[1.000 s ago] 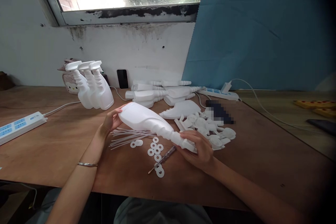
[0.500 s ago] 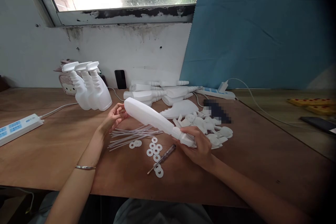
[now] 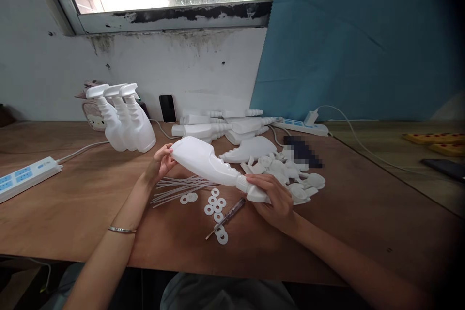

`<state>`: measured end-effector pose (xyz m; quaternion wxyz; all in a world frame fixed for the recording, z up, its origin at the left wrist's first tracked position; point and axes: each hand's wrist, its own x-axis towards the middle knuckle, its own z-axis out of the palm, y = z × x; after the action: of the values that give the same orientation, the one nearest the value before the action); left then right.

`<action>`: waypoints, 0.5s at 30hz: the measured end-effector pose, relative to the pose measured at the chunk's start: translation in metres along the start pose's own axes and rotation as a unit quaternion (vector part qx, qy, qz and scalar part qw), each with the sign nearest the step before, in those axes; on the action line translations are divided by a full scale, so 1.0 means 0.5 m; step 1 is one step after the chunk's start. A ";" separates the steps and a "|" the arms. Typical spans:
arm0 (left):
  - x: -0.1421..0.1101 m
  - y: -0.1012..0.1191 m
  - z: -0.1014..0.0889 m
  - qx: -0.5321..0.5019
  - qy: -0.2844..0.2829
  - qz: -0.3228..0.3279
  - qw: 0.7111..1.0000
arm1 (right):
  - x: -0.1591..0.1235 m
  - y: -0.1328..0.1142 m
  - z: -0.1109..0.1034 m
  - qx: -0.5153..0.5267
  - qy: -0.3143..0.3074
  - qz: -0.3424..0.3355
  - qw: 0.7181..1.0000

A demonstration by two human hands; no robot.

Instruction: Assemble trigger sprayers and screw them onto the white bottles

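Both my hands hold a white plastic spray bottle (image 3: 203, 160) lying sideways above the wooden table (image 3: 72, 203). My left hand (image 3: 160, 163) pinches its flat base end with curled fingers. My right hand (image 3: 274, 198) is wrapped round the neck, where a white trigger head (image 3: 257, 194) sits. Under the bottle lie thin clear dip tubes (image 3: 178, 188), several white washers (image 3: 214, 206) and a small screwdriver (image 3: 227, 217).
Three finished spray bottles (image 3: 123, 118) stand at the back left. Empty bottles (image 3: 218, 128) lie by the wall near a phone (image 3: 167, 108). A heap of white trigger heads (image 3: 290, 177) lies right of my hand. Power strips lie at the left (image 3: 25, 174) and back right (image 3: 301, 127).
The bottle has turned in my hands, from its narrow edge half a second ago back to its broad side. My left hand took the base end again.
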<state>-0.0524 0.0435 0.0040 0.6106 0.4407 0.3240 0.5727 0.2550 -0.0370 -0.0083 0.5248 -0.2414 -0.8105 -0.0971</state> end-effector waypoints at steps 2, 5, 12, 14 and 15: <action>-0.004 0.005 0.002 0.003 -0.005 0.010 1.000 | -0.001 0.001 0.001 -0.003 0.000 0.007 1.000; -0.008 0.011 0.004 0.022 -0.020 0.010 1.000 | -0.001 -0.001 0.003 -0.008 0.005 0.023 1.000; -0.007 0.009 0.000 0.117 -0.026 0.027 0.992 | -0.004 -0.014 0.004 -0.011 0.026 0.177 0.984; -0.005 0.003 0.003 0.148 -0.017 0.045 0.988 | -0.004 -0.014 0.004 -0.009 0.030 0.218 0.975; -0.004 0.000 0.004 0.163 -0.009 0.056 0.985 | -0.003 -0.014 0.003 -0.009 0.032 0.234 0.972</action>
<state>-0.0508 0.0411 0.0046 0.5000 0.5568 0.3825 0.5419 0.2509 -0.0427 -0.0098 0.5565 -0.4254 -0.7135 0.0131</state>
